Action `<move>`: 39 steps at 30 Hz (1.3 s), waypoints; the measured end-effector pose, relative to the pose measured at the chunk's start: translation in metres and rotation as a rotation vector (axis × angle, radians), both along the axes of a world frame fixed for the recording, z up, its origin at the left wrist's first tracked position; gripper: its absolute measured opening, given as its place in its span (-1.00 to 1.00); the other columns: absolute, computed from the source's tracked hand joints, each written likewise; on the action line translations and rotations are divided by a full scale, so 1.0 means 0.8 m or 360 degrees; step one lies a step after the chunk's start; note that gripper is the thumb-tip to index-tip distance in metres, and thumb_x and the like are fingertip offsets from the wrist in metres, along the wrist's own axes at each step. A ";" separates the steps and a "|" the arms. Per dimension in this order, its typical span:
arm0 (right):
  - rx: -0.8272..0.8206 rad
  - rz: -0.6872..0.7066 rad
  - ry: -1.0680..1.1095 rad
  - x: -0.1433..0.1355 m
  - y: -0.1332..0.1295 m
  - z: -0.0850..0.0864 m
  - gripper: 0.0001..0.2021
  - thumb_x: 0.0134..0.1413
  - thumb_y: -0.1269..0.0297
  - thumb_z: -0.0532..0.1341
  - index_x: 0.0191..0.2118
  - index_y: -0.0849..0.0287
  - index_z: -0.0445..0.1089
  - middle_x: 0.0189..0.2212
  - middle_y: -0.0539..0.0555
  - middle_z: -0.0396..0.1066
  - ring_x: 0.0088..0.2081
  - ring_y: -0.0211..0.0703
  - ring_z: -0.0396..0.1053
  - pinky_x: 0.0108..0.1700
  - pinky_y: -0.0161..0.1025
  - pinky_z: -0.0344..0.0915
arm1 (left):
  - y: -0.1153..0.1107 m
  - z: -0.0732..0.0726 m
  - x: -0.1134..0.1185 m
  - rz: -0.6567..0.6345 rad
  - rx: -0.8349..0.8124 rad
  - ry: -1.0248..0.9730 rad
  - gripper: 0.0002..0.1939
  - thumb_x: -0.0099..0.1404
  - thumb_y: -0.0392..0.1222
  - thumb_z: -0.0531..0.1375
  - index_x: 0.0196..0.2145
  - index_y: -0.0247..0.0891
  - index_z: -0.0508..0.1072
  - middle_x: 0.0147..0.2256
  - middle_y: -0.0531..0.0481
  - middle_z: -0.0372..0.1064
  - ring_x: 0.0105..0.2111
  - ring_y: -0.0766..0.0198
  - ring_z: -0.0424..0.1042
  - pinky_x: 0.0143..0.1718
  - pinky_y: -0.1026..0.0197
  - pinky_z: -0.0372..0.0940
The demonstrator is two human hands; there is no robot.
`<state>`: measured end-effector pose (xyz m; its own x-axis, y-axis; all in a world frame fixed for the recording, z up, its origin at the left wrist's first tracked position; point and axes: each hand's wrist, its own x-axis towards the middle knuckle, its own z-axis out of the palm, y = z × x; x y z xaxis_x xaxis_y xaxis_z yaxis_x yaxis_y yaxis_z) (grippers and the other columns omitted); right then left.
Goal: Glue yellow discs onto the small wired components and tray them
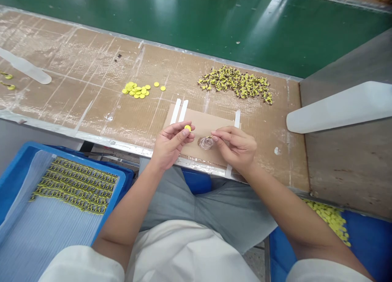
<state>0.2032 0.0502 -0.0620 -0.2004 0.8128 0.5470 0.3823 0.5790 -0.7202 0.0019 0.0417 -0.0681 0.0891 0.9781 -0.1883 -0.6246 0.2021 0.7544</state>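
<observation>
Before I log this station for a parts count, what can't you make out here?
Head view only:
- Small part pinched in right hand: hidden by fingertips.
- Dark-yellow pile: pieces too small to identify.
- Yellow pieces in right bin: partly covered by the forearm.
- Blue tray: cut off at left edge.

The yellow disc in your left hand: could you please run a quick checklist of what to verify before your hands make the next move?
1. Yellow disc pinched at the left hand fingertips: ok.
2. Right hand holds a small part at the fingertips: ok, though the part is too small to identify.
3. Clear round piece lies on the cardboard pad between the hands: ok.
4. Loose yellow discs in stock on the bench: ok.
5. Pile of small yellow-and-dark parts in stock: ok.
6. Disc facing the right way up: cannot tell.
</observation>
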 end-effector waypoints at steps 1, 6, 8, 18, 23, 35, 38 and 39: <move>-0.0009 -0.0006 -0.0012 0.000 0.000 0.000 -0.84 0.12 0.36 0.28 -0.19 0.04 0.58 -0.34 0.10 0.54 -0.33 -0.14 0.51 -0.29 -0.22 0.46 | 0.000 0.000 0.000 0.0002 -0.0007 -0.0001 -0.70 0.08 -0.19 0.43 -0.19 -0.25 0.61 -0.22 -0.09 0.57 -0.35 0.38 0.54 -0.25 0.36 0.42; 0.0020 -0.0087 -0.0008 0.004 -0.001 0.001 -0.84 0.13 0.34 0.28 -0.19 0.05 0.58 -0.36 0.11 0.53 -0.34 -0.13 0.50 -0.29 -0.20 0.46 | 0.000 0.000 0.001 0.0025 -0.0030 -0.0012 -0.66 0.05 -0.18 0.45 -0.19 -0.26 0.61 -0.22 -0.10 0.57 -0.36 0.37 0.54 -0.25 0.34 0.43; 0.0046 -0.0124 -0.0015 0.007 -0.001 0.001 -0.83 0.13 0.34 0.27 -0.18 0.05 0.57 -0.36 0.11 0.53 -0.34 -0.13 0.49 -0.30 -0.19 0.46 | 0.000 0.000 0.001 0.0023 -0.0027 0.0001 -0.67 0.05 -0.18 0.45 -0.19 -0.25 0.61 -0.22 -0.09 0.57 -0.35 0.37 0.54 -0.24 0.35 0.43; 0.0178 -0.0003 -0.0078 0.011 0.005 -0.006 -0.70 0.11 0.44 0.26 -0.05 0.03 0.54 -0.31 0.12 0.51 -0.32 -0.15 0.47 -0.31 -0.21 0.43 | 0.000 0.000 0.000 -0.0001 -0.0002 0.0000 -0.72 0.11 -0.19 0.42 -0.18 -0.22 0.61 -0.22 -0.06 0.57 -0.35 0.40 0.54 -0.24 0.38 0.42; 0.0169 0.0018 -0.0134 0.008 0.004 -0.004 -0.73 0.12 0.43 0.26 -0.08 0.03 0.55 -0.33 0.11 0.51 -0.33 -0.16 0.47 -0.32 -0.23 0.43 | 0.000 0.000 -0.001 0.0000 -0.0011 -0.0012 -0.70 0.09 -0.20 0.43 -0.17 -0.23 0.61 -0.22 -0.07 0.58 -0.35 0.39 0.54 -0.24 0.37 0.42; 0.0261 0.0120 -0.0084 0.008 0.006 -0.007 -0.61 0.06 0.57 0.28 -0.02 0.05 0.53 -0.30 0.12 0.48 -0.33 -0.19 0.45 -0.34 -0.25 0.40 | 0.000 -0.003 -0.001 -0.0020 0.0037 -0.0033 -0.72 0.13 -0.23 0.41 -0.16 -0.20 0.61 -0.22 -0.03 0.58 -0.33 0.42 0.54 -0.23 0.41 0.43; 0.0273 0.0134 -0.0078 0.009 0.006 -0.007 -0.60 0.04 0.60 0.29 -0.02 0.06 0.53 -0.30 0.13 0.48 -0.32 -0.19 0.45 -0.33 -0.24 0.41 | 0.000 -0.004 0.000 0.0005 0.0038 -0.0030 -0.71 0.11 -0.22 0.42 -0.16 -0.19 0.61 -0.22 -0.03 0.58 -0.33 0.42 0.54 -0.23 0.41 0.43; 0.0280 0.0132 -0.0070 0.009 0.005 -0.006 -0.60 0.03 0.60 0.29 -0.02 0.06 0.53 -0.30 0.13 0.48 -0.32 -0.19 0.45 -0.32 -0.24 0.41 | 0.000 -0.004 0.000 0.0011 0.0038 -0.0032 -0.71 0.11 -0.22 0.42 -0.16 -0.19 0.61 -0.22 -0.02 0.58 -0.33 0.42 0.55 -0.23 0.41 0.43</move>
